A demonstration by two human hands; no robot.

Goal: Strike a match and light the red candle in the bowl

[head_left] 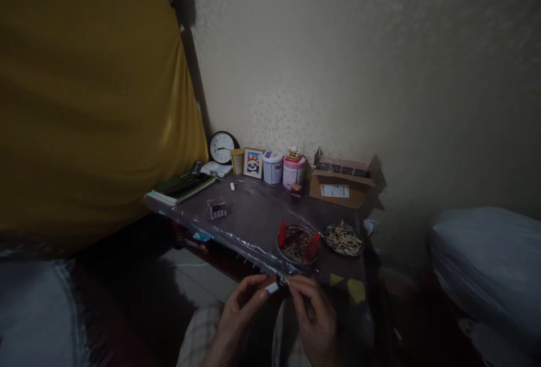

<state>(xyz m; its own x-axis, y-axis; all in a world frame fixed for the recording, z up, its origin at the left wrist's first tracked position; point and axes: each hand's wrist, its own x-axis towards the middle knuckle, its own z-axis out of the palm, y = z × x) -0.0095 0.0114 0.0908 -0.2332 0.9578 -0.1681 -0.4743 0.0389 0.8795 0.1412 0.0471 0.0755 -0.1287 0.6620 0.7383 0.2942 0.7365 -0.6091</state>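
Nearest, above the lap, both hands meet at a small white box (271, 287), held in the air just off the near edge of the table (253, 215). The left hand (240, 313) pinches the box between thumb and fingers. The right hand (315, 319) has its fingertips pressed together at the box's right end; what they nip there is too small to tell.

Just beyond on the table stand two round dishes side by side: the left dish (298, 244) with red pieces, the right dish (343, 238) full of pale sticks. Further left lies a small dark stack (217, 209). Along the wall run books (181, 188), a clock (222, 147), a yellow cup (237, 160), a framed picture (253, 163), two jars (273, 167) and an open carton (340, 185). A yellow cloth (84, 102) hangs at the left
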